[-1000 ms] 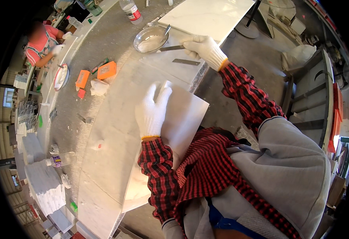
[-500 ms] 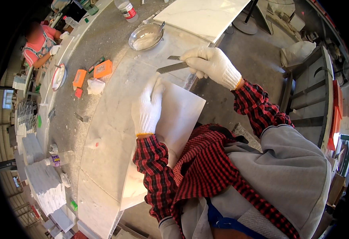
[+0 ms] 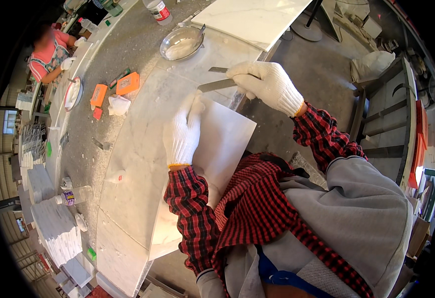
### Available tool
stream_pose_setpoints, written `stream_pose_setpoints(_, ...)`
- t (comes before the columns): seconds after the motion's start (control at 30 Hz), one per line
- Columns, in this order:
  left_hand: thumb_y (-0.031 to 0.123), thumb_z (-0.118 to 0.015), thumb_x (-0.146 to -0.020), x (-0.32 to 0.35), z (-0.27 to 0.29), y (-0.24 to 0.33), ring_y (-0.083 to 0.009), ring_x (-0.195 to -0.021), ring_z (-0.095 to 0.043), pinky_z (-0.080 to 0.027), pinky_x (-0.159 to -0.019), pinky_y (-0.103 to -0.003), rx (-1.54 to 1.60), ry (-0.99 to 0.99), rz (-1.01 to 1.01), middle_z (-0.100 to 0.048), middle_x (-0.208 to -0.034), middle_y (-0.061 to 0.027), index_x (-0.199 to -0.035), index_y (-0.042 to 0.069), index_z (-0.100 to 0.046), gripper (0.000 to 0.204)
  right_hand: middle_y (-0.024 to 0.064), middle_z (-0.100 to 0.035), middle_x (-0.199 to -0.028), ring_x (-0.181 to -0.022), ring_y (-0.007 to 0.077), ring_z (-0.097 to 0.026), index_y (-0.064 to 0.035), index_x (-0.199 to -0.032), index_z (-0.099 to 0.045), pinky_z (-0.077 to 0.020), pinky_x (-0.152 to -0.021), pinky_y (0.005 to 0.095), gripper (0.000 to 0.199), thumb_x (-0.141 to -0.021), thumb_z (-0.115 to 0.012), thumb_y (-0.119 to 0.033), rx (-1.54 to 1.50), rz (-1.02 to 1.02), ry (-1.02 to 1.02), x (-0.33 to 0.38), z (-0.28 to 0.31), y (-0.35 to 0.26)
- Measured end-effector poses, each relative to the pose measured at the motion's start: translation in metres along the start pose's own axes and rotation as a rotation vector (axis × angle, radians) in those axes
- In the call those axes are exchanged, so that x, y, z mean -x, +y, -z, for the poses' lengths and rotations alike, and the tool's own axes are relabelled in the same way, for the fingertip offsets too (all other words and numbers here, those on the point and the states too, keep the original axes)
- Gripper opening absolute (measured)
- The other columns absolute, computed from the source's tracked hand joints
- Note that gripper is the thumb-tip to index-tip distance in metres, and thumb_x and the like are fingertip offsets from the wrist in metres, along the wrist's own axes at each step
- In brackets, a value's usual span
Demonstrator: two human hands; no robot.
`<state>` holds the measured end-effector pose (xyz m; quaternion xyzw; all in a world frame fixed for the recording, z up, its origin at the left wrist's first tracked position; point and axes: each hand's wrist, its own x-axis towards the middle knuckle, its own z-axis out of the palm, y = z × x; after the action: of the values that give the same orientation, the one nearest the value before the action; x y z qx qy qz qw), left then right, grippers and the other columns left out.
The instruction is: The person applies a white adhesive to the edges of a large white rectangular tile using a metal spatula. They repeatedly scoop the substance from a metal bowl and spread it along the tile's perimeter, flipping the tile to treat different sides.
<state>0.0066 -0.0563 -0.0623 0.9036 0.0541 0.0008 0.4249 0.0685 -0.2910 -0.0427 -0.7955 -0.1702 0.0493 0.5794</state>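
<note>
My right hand (image 3: 267, 84), in a white knit glove, is closed on two thin flat metal blades. One short dark blade (image 3: 218, 69) sticks out above. The longer grey blade (image 3: 216, 86) points left, its tip close to my left fingertips. My left hand (image 3: 183, 131), gloved too, rests with fingers stretched out on a white marble-look slab (image 3: 222, 134); its fingers are slightly blurred. This slab lies tilted across the table edge in front of my body. A metal bowl (image 3: 181, 43) of white paste, with a tool leaning in it, stands beyond my hands.
Another white slab (image 3: 252, 20) lies at the far end of the stone table (image 3: 138, 149). Orange boxes (image 3: 128, 83) and a crumpled white cloth (image 3: 118, 105) sit left. Plastic bottles (image 3: 78, 195) and stacked tiles (image 3: 56, 231) stand farther left. A co-worker (image 3: 50, 57) is across the table.
The blades in my right hand have shifted slightly and turned a little. My left hand has moved slightly left on the slab.
</note>
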Motion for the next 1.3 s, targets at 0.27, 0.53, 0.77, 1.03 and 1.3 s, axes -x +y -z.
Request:
stream_pose_setpoints(0.27, 0.032, -0.054, -0.101, 0.000, 0.001, 0.003, -0.0210, -0.117, -0.062, -0.044, -0.100, -0.031, 0.026, -0.013, 0.011, -0.066, -0.129, -0.0166, -0.136, 0.005, -0.059, 0.045, 0.0083, -0.071, -0.076, -0.059, 0.0109, -0.061, -0.0047, -0.113, -0.073, -0.0510, -0.059, 0.0267, 0.029, -0.094, -0.058, -0.021, 0.022, 0.002, 0.014, 0.000, 0.000, 0.000)
stream_pose_setpoints(0.53, 0.032, -0.054, -0.101, 0.000, 0.001, 0.003, -0.0235, -0.118, -0.062, -0.044, -0.100, -0.032, -0.002, -0.008, 0.018, -0.066, -0.129, -0.0180, -0.136, 0.004, -0.059, 0.045, 0.0066, -0.070, -0.076, -0.061, 0.0106, -0.062, -0.0035, -0.114, -0.072, -0.0514, -0.060, 0.0261, 0.030, -0.095, -0.058, -0.022, 0.002, -0.033, -0.002, 0.000, 0.000, -0.001)
stream_pose_setpoints(0.77, 0.030, -0.053, -0.101, -0.001, 0.001, -0.002, -0.0267, -0.121, -0.061, -0.044, -0.100, -0.032, -0.041, -0.007, -0.020, -0.064, -0.130, -0.0208, -0.136, 0.002, -0.058, 0.045, 0.0065, -0.070, -0.075, -0.062, 0.0105, -0.063, -0.0028, -0.114, -0.071, -0.0514, -0.059, 0.0264, 0.029, -0.096, -0.058, -0.021, 0.024, 0.001, 0.001, 0.002, -0.002, -0.004)
stream_pose_setpoints(1.03, 0.032, -0.054, -0.101, 0.000, 0.001, 0.006, -0.0234, -0.117, -0.062, -0.044, -0.099, -0.031, -0.016, -0.018, 0.031, -0.065, -0.129, -0.0189, -0.136, 0.004, -0.058, 0.045, 0.0072, -0.071, -0.075, -0.061, 0.0116, -0.063, -0.0031, -0.113, -0.071, -0.0516, -0.059, 0.0266, 0.028, -0.096, -0.058, -0.020, 0.030, 0.013, 0.025, 0.001, -0.001, 0.000)
stream_pose_setpoints(1.3, 0.033, -0.054, -0.101, -0.002, -0.002, -0.006, -0.0227, -0.116, -0.063, -0.045, -0.099, -0.032, -0.031, -0.001, 0.015, -0.067, -0.126, -0.0190, -0.134, 0.003, -0.060, 0.045, 0.0076, -0.072, -0.078, -0.063, 0.0126, -0.065, -0.0037, -0.113, -0.072, -0.0523, -0.061, 0.0266, 0.027, -0.096, -0.058, -0.020, 0.064, 0.012, 0.009, 0.002, -0.001, -0.007)
